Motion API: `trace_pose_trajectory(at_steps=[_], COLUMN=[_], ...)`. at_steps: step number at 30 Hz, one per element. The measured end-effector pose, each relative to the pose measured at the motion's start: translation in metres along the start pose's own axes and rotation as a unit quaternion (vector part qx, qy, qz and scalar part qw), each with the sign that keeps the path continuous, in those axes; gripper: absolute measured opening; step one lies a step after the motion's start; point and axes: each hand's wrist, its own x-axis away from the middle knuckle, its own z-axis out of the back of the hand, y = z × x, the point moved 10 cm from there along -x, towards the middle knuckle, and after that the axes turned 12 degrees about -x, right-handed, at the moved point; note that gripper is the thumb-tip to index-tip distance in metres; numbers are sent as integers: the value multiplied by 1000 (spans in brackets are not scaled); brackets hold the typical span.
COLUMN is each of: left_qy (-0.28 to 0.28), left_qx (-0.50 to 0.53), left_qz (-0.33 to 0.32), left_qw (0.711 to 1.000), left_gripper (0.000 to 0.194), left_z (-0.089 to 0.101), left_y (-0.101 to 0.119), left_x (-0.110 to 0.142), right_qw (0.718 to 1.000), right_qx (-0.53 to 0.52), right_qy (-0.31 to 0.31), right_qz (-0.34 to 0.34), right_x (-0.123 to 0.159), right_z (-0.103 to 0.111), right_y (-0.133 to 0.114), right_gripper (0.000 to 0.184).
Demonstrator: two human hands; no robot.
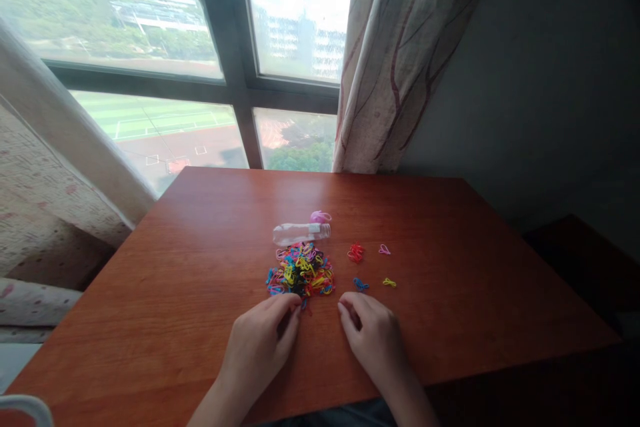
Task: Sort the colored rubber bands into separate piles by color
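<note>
Coloured bands, one mixed pile and four small lots on a wooden bench

Item: mixed pile (301, 271) of small looped bands, many colours, at the centre of the bench (200, 320). Clock directions below are taken from it.

Item: left hand (255, 343), at seven o'clock, thumb and forefinger drawn together at the pile's near edge; whether a band is pinched there cannot be told.

Item: right hand (375, 333), at four o'clock, fingers curled, apart from the pile; contents, if any, hidden.

Item: red cluster (356, 253), towards two o'clock; blue cluster (360, 284), past three o'clock; pink band (384, 249), beyond the red; yellow lot (389, 283), beyond the blue.

Item: clear bottle (295, 233), on its side at twelve o'clock, just beside the pile; a pink item (320, 217) lies behind its neck, detail too small to name.

Risks, as judged: loops look tangled, so one pull could drag neighbours along. The right hand lies close to the blue cluster; a careless sweep could merge the lots. The bottle, round and unsupported, could roll if nudged through the pile. Dark bands overlap and could hide other colours, inviting a wrong pick.
</note>
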Motion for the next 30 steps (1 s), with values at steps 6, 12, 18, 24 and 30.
trace_pose_trajectory(at_steps=[6,12,18,24,30], left_qy=[-9,-30,-26,-35,-20], left_qx=[0,-5,-10,-68,-150], left_qz=[3,-17,-10,-41,-35], left_qw=[1000,999,1000,996,988], left_gripper=[15,15,15,10,11], left_z=[-5,-6,-7,-7,-9], left_y=[-2,5,2,15,24], left_x=[0,1,1,2,0], right_qw=[999,998,996,997,999], right_qx=[2,5,-15,-17,-37], right_qy=[-43,-67,-87,-75,-21], right_qz=[7,0,2,4,-4], right_x=[-7,-11,-10,-10,-11], right_z=[-23,-27,-30,-30,-21], right_y=[-22,-30,-34,-30,-23], right_gripper=[14,11,6,16,17])
